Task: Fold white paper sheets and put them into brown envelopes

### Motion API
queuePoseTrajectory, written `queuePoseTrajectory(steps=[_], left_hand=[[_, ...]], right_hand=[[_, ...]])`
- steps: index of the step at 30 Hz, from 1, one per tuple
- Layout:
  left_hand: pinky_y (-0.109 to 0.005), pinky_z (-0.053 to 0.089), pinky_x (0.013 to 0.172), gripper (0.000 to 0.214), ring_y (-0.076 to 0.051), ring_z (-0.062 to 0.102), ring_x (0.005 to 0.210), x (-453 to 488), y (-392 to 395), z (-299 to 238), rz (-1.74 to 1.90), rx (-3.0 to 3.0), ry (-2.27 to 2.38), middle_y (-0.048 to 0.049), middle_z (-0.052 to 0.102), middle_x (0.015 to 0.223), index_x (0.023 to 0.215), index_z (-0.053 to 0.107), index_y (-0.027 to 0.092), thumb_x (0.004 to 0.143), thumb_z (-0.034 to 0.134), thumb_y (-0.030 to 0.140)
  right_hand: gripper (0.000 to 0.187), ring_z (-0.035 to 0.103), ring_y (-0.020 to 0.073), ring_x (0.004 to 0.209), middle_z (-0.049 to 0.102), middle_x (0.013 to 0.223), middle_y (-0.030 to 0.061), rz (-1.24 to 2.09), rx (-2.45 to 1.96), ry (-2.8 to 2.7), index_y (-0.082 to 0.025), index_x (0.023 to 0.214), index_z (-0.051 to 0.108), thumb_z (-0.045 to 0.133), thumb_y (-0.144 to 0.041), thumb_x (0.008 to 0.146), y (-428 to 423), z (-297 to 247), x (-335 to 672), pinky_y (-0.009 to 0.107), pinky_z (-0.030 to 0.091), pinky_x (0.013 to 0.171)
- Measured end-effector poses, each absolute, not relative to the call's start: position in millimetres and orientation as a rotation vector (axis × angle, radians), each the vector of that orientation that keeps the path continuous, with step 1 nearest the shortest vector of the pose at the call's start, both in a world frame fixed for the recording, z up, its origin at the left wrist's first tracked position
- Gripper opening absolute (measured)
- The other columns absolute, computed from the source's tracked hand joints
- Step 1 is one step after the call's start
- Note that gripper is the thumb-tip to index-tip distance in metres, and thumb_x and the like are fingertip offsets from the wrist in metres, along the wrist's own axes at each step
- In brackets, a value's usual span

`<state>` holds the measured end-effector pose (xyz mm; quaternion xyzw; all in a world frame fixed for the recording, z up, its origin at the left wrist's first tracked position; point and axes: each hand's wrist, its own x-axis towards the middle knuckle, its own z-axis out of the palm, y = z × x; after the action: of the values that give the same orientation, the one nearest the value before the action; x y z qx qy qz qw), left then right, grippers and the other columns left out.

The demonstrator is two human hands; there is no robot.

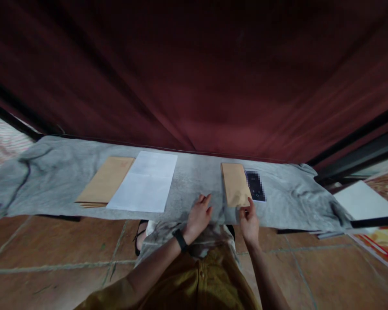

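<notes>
A tan paper envelope (pixel 236 183) lies flat on the grey cloth in front of me; it may be a stack. My right hand (pixel 248 218) is at its near right corner, index finger stretched out and touching the paper. Nothing shows gripped there. Left of that envelope, my left hand (pixel 198 217) hovers low over the cloth's near edge, fingers apart and holding nothing. White paper sheets (pixel 145 181) lie farther left, slightly overlapping a fanned stack of larger tan envelopes (pixel 106 178). A dark, phone-like rectangle (pixel 256 186), its surface pixelated, sits against the smaller envelope's right side.
The long narrow surface is covered by a wrinkled grey cloth (pixel 58 172). A dark red fabric wall (pixel 194 86) rises behind it. At far right are dark metal bars (pixel 352 159) and a white panel (pixel 364 200). Brown floor tiles (pixel 77 245) lie below.
</notes>
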<state>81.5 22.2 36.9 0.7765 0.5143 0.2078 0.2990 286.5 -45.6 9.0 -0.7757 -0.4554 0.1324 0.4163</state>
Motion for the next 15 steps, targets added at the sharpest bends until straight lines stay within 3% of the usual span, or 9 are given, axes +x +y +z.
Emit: queuePoseTrajectory(steps=[7,12,15], left_hand=[[-0.051,0.046,0.110,0.043,-0.030,0.050,0.133,-45.1,12.7,29.6,0.849,2.291,1.650,-0.0160,0.052,0.143,0.141,0.052,0.020,0.099,0.047,0.029],[-0.060,0.036,0.114,0.061,-0.041,0.030,0.149,-132.1,21.0,27.6,0.760,2.260,2.117,-0.0268,0.036,0.158,0.149,0.042,0.009,0.100,0.044,0.046],[-0.062,0.037,0.111,0.081,-0.046,0.031,0.146,-159.8,23.7,26.1,0.574,2.038,2.424,-0.0330,0.035,0.157,0.151,0.036,-0.001,0.097,0.045,0.059]], right_hand=[[0.069,0.062,0.0185,0.069,0.066,0.085,0.0024,0.560,-1.783,-1.155,-0.016,0.151,0.040,0.050,-0.045,0.089,-29.4,14.3,251.8,0.031,0.049,0.067],[0.069,0.056,0.0149,0.064,0.062,0.082,-0.0001,0.721,-1.624,-0.928,-0.017,0.142,0.050,0.058,-0.050,0.083,1.0,14.5,238.4,0.028,0.049,0.060],[0.059,0.057,0.0150,0.065,0.063,0.084,0.0013,0.900,-1.579,-0.931,-0.017,0.126,0.062,0.061,-0.052,0.078,17.4,13.1,203.0,0.028,0.052,0.058]])
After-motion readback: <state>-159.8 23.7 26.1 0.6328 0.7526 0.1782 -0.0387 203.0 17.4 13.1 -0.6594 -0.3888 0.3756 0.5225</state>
